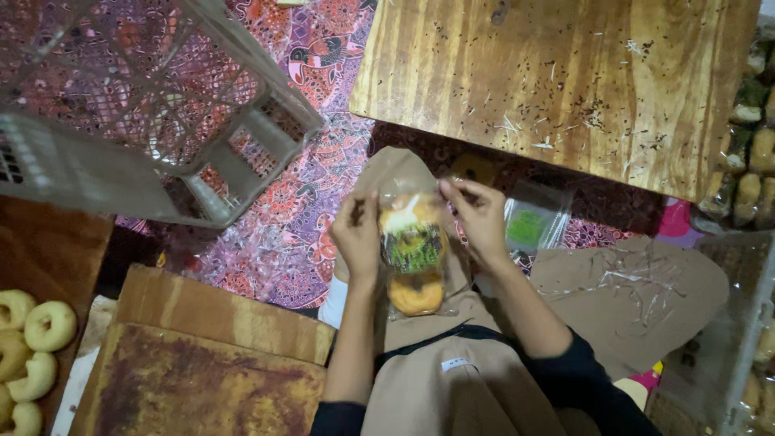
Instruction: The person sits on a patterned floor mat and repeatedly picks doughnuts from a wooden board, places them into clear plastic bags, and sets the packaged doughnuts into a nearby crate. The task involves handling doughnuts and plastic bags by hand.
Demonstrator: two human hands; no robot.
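Observation:
A clear plastic bag (413,250) with three doughnuts stacked in it is held upright over my lap. The middle doughnut (413,246) carries green and dark sprinkles, the bottom one (416,295) is plain golden brown. My left hand (358,236) grips the bag's left side. My right hand (478,218) pinches the bag's top right edge. Both arms wear dark sleeves.
A wooden board (557,81) strewn with sprinkle crumbs lies ahead. An empty plastic crate (137,105) stands tilted at upper left. Plain doughnuts (32,347) lie at lower left, packed doughnuts (751,145) at far right. Another bag with a green doughnut (529,226) rests beside my right hand.

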